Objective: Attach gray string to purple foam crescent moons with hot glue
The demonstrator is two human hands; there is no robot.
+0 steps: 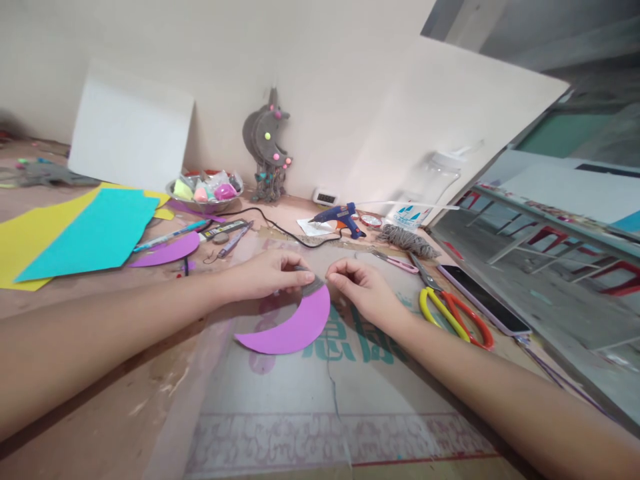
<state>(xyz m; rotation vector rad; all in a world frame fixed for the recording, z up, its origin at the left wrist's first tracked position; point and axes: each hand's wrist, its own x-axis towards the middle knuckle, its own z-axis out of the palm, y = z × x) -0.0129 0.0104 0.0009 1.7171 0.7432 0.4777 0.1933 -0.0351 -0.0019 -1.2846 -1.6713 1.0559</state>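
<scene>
A purple paper crescent [295, 328] is pinched near its upper tip by my left hand [280, 275]. Grey yarn [314, 287] is wound around that upper end, just below my left fingertips. To the right of the crescent, my right hand [357, 285] has thumb and forefinger pressed together. A thin grey strand [333, 383] hangs down below the crescent over the plastic sheet; whether its other end is in my right fingers is too fine to make out.
On the right lie scissors [445, 313], a phone [483, 300], a pink cutter [395, 261] and a yarn skein [409, 240]. Behind are a blue glue gun [340, 219], a bottle [425, 187] and a decorated grey crescent [267, 137]. At left are turquoise paper [95, 233] and a bowl [205, 203].
</scene>
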